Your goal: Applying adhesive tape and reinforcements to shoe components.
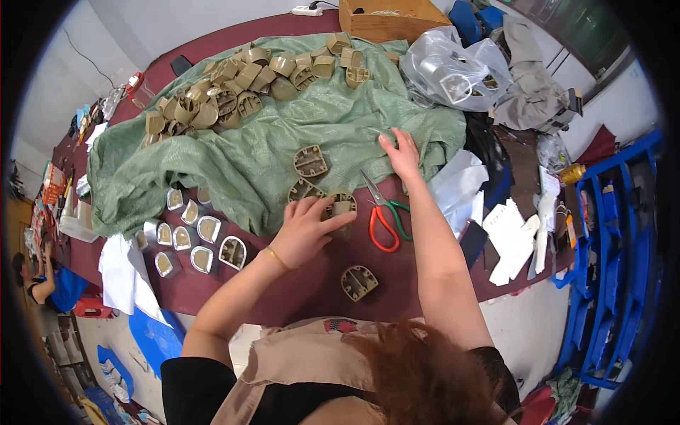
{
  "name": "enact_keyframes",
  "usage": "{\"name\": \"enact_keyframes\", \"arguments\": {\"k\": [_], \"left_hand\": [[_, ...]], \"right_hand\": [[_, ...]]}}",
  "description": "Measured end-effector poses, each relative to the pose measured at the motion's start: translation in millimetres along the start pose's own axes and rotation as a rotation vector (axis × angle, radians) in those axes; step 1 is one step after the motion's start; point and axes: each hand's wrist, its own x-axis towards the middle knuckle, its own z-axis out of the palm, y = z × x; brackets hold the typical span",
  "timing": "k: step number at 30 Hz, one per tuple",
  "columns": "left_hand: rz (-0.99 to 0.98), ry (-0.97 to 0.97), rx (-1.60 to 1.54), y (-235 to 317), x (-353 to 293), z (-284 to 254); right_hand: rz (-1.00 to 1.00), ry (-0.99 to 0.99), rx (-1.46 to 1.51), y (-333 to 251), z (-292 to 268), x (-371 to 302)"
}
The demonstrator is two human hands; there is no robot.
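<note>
My left hand is closed on the near rim of a brown D-shaped plastic housing, thumb and fingers bent over it. A second brown housing sits against those fingers, partly covered by them. Farther off on the green sheet lies another ribbed brown housing. My right hand rests on the green woven sheet with fingers spread and nothing in them. Between my forearms lie needle-nose pliers with one red and one green handle, jaws pointing away. A single brown housing lies nearer to me.
A heap of brown housings covers the far part of the sheet. Several silver-rimmed housings stand at the left. At the back right are a clear plastic bag and a wooden box. Blue shelving stands right of the table.
</note>
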Motion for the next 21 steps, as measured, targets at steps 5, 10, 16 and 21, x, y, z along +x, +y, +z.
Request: {"name": "enact_keyframes", "arguments": {"k": [5, 10, 16, 21], "left_hand": [[-0.198, -0.037, -0.141, 19, -53, 9], [-0.366, 0.213, -0.145, 27, -79, 38], [-0.458, 0.433, -0.091, 7, -57, 39], [-0.519, 0.465, -0.402, -7, -76, 39]], "right_hand": [[-0.021, -0.243, 0.71, -55, -65, -83], [-0.294, -0.566, 0.099, -63, -111, -252], [-0.276, -0.263, 0.214, -57, -61, -269], [-0.345, -0.163, 0.059, -47, -98, -199]]}}
